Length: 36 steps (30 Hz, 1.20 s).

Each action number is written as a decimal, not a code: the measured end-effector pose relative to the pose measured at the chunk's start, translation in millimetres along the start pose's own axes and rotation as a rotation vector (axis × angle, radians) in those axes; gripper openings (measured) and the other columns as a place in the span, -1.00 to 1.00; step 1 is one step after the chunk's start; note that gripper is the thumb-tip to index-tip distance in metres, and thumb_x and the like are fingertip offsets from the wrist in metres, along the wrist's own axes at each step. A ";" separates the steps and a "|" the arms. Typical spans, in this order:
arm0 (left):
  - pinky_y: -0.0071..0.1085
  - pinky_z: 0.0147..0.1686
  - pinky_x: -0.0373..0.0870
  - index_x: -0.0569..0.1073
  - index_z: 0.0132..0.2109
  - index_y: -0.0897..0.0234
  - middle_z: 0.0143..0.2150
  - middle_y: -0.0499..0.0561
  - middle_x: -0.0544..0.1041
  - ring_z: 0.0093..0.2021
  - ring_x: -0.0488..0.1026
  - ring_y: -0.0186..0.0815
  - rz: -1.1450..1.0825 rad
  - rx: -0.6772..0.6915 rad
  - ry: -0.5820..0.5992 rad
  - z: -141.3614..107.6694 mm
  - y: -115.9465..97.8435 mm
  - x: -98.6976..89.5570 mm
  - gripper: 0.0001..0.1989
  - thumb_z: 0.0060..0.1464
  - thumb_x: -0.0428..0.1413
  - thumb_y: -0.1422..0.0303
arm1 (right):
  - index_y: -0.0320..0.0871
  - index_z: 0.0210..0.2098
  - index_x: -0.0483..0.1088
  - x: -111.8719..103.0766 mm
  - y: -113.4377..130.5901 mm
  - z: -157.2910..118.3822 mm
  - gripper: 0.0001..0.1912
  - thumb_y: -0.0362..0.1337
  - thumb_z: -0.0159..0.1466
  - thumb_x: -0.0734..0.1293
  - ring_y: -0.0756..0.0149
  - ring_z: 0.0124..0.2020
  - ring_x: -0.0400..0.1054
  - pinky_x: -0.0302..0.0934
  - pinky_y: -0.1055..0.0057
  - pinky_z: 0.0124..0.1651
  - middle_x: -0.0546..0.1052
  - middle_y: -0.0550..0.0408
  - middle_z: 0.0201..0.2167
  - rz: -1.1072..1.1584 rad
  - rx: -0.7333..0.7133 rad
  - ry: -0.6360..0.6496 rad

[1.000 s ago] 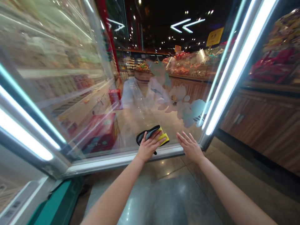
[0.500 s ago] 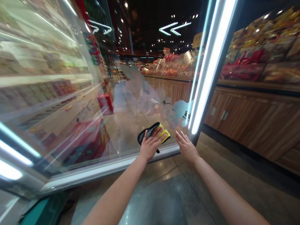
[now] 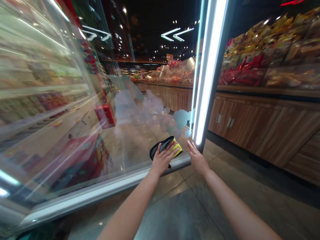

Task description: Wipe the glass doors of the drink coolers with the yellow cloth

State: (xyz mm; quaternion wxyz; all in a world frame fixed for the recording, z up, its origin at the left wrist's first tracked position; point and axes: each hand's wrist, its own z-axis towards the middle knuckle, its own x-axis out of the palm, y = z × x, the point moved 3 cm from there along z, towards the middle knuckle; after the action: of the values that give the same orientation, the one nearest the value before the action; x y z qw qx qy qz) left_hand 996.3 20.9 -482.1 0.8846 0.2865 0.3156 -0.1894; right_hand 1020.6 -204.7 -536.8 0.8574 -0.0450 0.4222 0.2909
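My left hand (image 3: 163, 158) presses a folded grey-and-yellow cleaning cloth (image 3: 177, 147) with black edging against the lower part of a glass door (image 3: 135, 146). Its fingers lie over the cloth, which sticks out on both sides of them. Just to the right, my right hand (image 3: 197, 157) has its fingers stretched out beside the lower corner of the door frame (image 3: 165, 166) and holds nothing. Whether its palm touches the frame, I cannot tell.
A bright light strip (image 3: 208, 66) runs up the door's right side. Wooden cabinets (image 3: 252, 130) stand on the right, topped with packaged goods (image 3: 252, 71). Blurred stocked shelves (image 3: 32, 90) and a red box (image 3: 105, 115) show at left. Below lies a tiled floor (image 3: 175, 206).
My left hand and the cloth have shifted slightly right and down, closer to my right hand. The door frame and cabinets now sit further left in the view.
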 end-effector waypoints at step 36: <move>-0.12 0.52 -0.29 0.19 0.44 0.06 0.48 -0.02 0.21 0.41 0.26 -0.34 -0.057 0.253 0.032 56.6 -27.0 39.5 -0.36 0.28 -0.01 0.56 | -0.12 0.28 0.40 -21.8 11.7 11.3 -0.30 0.20 0.42 0.09 0.02 0.38 0.24 0.02 -0.07 0.46 0.45 -0.10 0.28 0.866 0.485 -0.366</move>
State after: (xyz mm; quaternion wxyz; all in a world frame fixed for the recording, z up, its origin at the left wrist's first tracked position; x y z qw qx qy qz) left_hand 1036.6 -41.3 -482.9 0.8305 0.3897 0.3112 -0.2480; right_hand 1011.9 -201.4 -511.2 0.7041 0.3848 0.3005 0.5156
